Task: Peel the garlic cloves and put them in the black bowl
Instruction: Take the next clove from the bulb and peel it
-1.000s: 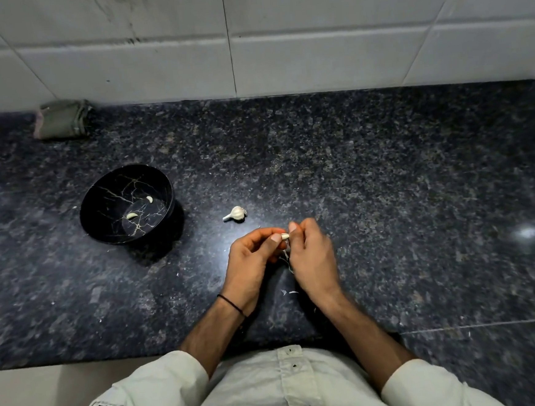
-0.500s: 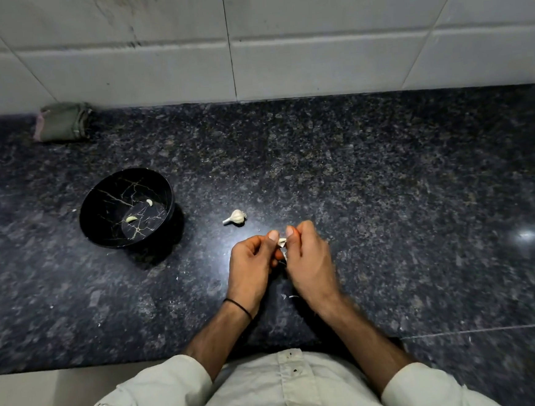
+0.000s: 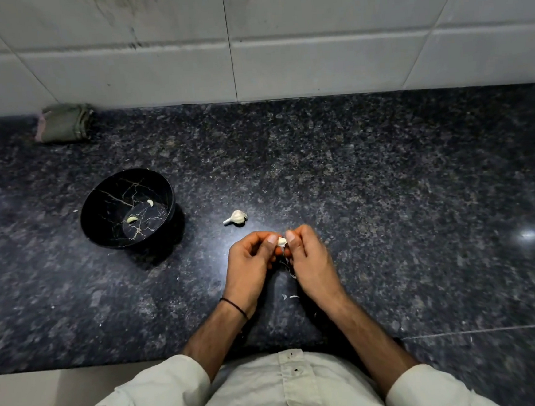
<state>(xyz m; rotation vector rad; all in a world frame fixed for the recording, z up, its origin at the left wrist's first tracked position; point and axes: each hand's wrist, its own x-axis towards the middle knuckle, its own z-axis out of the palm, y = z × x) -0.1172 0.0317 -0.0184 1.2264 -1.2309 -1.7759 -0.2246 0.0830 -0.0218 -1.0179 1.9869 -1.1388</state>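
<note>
Peeling under way: the left hand [image 3: 248,265] and the right hand [image 3: 309,263] met low over the dark stone desk [image 3: 387,193]. Each pinched one end of a single garlic clove [image 3: 281,241] between thumb and fingertips, the other fingers curled in behind.

From my remote station I judged the step to be the stripping of the skin. What looked like a thin strip of skin [image 3: 291,273] hung below the clove between the two palms, and pale skin scraps [image 3: 291,296] lay on the desk just nearer to the person than the hands. I could not tell how much skin was left on the clove, since the fingers covered most of it.

The black bowl [image 3: 106,199] stood well to the left of the left hand and a little beyond it, with two peeled cloves [image 3: 132,219] inside. A small unpeeled garlic piece [image 3: 237,218] lay just beyond the left hand's knuckles.

In my reading, the next move called for pulling the last skin free. One hand would then carry the bare clove leftward and drop it over the rim, and after that reach for the piece lying beyond.
</note>
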